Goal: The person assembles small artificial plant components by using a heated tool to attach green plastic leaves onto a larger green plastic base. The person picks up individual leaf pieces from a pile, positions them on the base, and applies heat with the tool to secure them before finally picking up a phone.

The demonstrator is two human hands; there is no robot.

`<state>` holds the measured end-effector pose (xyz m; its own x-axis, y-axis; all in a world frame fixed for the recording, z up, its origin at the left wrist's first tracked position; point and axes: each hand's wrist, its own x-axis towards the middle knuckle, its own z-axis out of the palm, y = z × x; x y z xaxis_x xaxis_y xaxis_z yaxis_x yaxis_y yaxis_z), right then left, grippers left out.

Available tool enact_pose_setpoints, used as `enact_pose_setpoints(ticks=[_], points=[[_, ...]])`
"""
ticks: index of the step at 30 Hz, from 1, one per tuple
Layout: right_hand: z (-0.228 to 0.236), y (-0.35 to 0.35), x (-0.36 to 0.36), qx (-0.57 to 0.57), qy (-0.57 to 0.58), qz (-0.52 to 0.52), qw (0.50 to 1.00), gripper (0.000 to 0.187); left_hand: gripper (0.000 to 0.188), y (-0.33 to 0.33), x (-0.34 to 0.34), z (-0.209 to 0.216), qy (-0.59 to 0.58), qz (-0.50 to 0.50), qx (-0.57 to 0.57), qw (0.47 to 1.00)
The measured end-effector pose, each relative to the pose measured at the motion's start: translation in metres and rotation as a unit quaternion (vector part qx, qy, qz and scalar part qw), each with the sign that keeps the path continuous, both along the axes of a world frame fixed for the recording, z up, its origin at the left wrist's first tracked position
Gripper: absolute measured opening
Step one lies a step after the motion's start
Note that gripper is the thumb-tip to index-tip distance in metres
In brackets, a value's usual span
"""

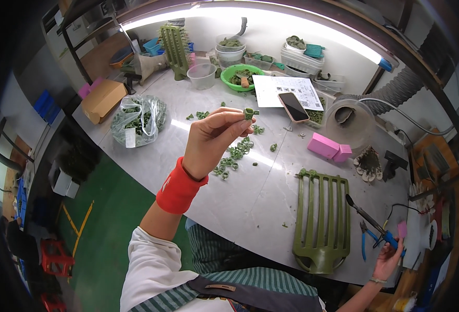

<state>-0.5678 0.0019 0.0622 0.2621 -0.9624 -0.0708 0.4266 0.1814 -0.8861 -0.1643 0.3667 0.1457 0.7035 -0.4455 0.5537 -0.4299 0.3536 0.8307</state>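
Note:
Raised over the table, my left hand (214,138), with a red wristband, pinches a small green plastic ring-shaped piece (248,113) between thumb and fingers. Similar green pieces (229,164) lie loose below it. At the lower right, my right hand (388,264) is closed around the blue handle of a soldering iron (370,221), whose dark flat tip points up and left. That tip is close to the right edge of an olive-green slotted plastic frame (320,223) lying on the table. Blue-handled pliers (364,240) rest between frame and iron.
A plastic bag of green pieces (138,120) sits at left beside a cardboard box (103,101). Further back are a green basin (228,79), clear tub (202,76), paper sheet (276,89) and phone (293,107). Pink blocks (323,146) and a glove (368,164) lie right.

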Motion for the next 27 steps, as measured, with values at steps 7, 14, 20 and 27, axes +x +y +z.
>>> enact_pose_setpoints(ticks=[7, 14, 20, 27], points=[[-0.004, -0.004, -0.004, -0.005, -0.004, 0.02, 1.0, 0.024, 0.012, 0.003, -0.001, 0.003, 0.018, -0.008, 0.009, 1.0], [-0.001, -0.001, 0.001, 0.0, -0.006, 0.013, 1.0, 0.024, 0.012, 0.009, -0.005, 0.005, 0.147, -0.054, -0.018, 0.987], [-0.001, -0.003, -0.002, 0.004, -0.006, 0.014, 1.0, 0.024, 0.014, 0.013, -0.002, -0.003, 0.161, -0.059, -0.038, 0.984], [-0.002, -0.004, -0.004, 0.011, -0.01, 0.028, 1.0, 0.024, 0.014, 0.013, 0.001, -0.009, 0.05, 0.015, 0.007, 0.999]])
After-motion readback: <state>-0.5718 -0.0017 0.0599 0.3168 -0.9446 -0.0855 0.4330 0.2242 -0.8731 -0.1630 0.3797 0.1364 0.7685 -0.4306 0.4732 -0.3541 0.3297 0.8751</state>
